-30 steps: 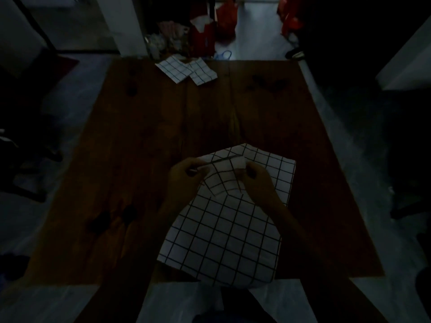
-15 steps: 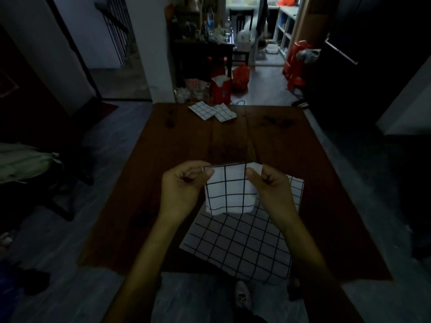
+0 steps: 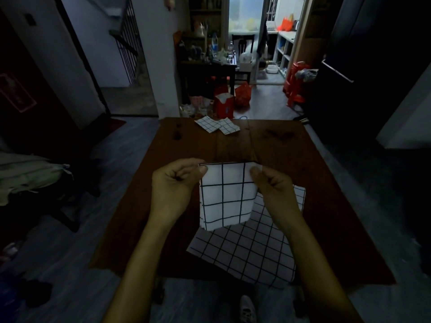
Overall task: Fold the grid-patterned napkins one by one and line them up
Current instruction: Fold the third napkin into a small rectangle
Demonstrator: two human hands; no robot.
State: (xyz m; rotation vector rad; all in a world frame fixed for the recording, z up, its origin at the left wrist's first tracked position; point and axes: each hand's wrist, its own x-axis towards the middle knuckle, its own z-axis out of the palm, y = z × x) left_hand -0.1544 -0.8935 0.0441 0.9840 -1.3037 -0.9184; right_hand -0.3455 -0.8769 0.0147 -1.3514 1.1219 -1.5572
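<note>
Two folded napkins (image 3: 217, 124) are sitting at the desk's (image 3: 291, 155) far edge. Both hands, left hand (image 3: 173, 185) and right hand (image 3: 274, 185), are pinching a third, folded napkin (image 3: 225, 197); probably more unfolded napkins (image 3: 251, 250) underneath.

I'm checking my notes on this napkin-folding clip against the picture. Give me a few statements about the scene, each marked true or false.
1. Both hands, left hand and right hand, pinch the folded napkin by its top edge. True.
2. The folded napkin lies flat on the table. False: it hangs in the air.
3. Two folded napkins lie at the table's far edge. True.
4. The unfolded napkin lies on the floor. False: it lies on the table's near edge.
</note>
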